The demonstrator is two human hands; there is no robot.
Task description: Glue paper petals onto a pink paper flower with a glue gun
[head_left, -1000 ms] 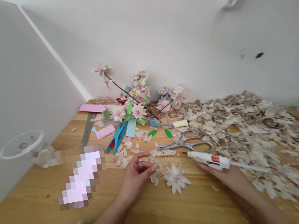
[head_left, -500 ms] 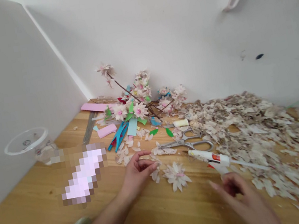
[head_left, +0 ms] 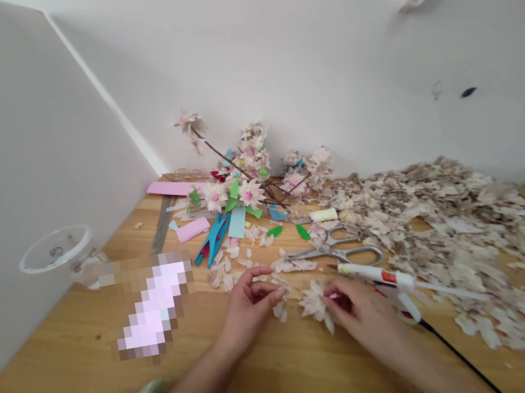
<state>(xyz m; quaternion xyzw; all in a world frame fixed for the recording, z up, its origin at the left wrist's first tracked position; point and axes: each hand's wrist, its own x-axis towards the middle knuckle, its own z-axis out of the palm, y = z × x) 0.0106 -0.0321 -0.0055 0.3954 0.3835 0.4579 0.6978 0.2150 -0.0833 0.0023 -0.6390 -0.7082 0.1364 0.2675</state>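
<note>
Wood table (head_left: 64,340) w/ petal heap (head_left: 457,236), white walls (head_left: 268,53).

Glue gun (head_left: 383,280) lies on the wooden table (head_left: 64,340), scissors (head_left: 333,253) just behind it. Paper flower (head_left: 313,303) lies left of the gun. Branch (head_left: 244,179) stands behind the scissors against the wall (head_left: 268,53), petal heap (head_left: 457,236) right, cup (head_left: 56,250) far left.

From where I stand, no words can be read anywhere. The white hot glue gun (head_left: 381,277) just beyond the right hand (head_left: 365,317) has a small red label on its body, too small to make out. Well to the left of the left hand (head_left: 249,307), a clear plastic cup (head_left: 56,250) shows a small round mark, also unreadable.
</note>
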